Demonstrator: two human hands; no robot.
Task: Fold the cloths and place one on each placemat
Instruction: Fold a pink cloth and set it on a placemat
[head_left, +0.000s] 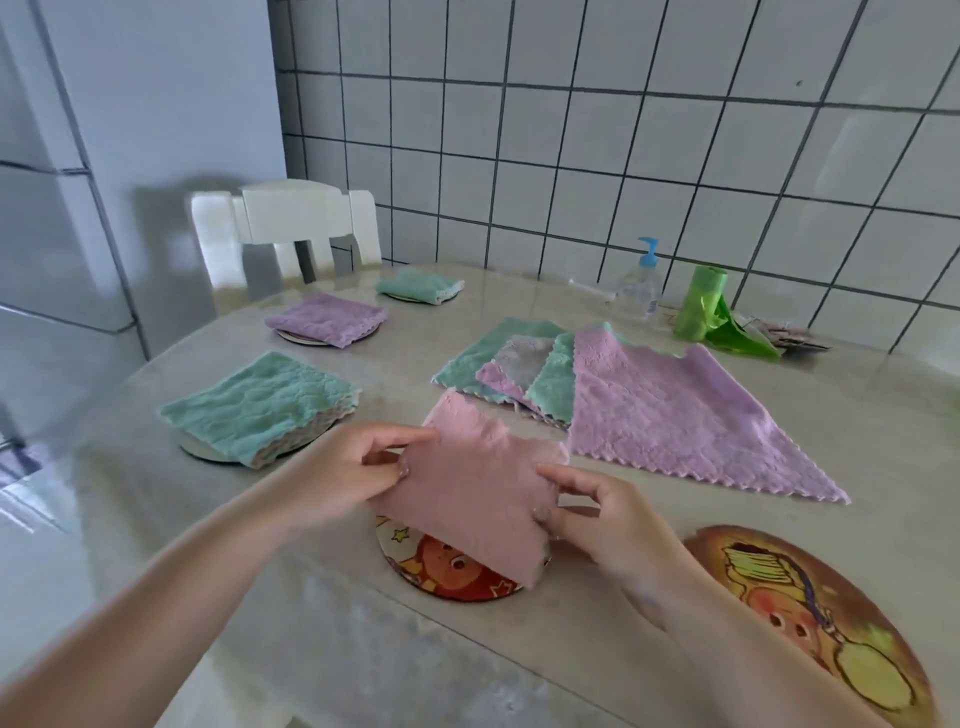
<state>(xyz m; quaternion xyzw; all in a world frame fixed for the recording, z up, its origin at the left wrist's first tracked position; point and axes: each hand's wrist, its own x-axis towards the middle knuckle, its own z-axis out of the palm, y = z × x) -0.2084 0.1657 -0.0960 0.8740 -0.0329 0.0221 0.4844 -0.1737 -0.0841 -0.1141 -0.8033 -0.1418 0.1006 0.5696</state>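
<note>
A folded pink cloth (480, 486) is held above the table (322, 639) by two hands; it is pinched at its left edge by the left hand (340, 475), thumb above and fingers curled beneath, and at its right edge by the right hand (605, 519), whose fingers are likewise curled round the fabric; the cloth is tilted, and its lower corner hangs over a round cartoon placemat (441, 574), though contact between the two cannot be judged. Five round placemats are counted; three of them, ranged along the left side, are each covered by one folded cloth: a folded teal cloth (260, 408) on the near-left placemat (200, 451), a folded purple cloth (324, 323) on the middle-left placemat (301, 339), and a small teal cloth (418, 285) on the far placemat (400, 297); the fifth, a brown cartoon placemat (821, 623), lies uncovered at the right edge. A heap of unfolded cloths is seen beyond the hands, in which at least four are made out; a large purple cloth (685, 415) is spread flat beside the overlapped teal and lilac cloths (514, 369). One pump bottle (639, 286) with a blue top and one green bag roll (704, 306) stand near the tiled wall (623, 130); one white chair (291, 228) is set at the far side.
</note>
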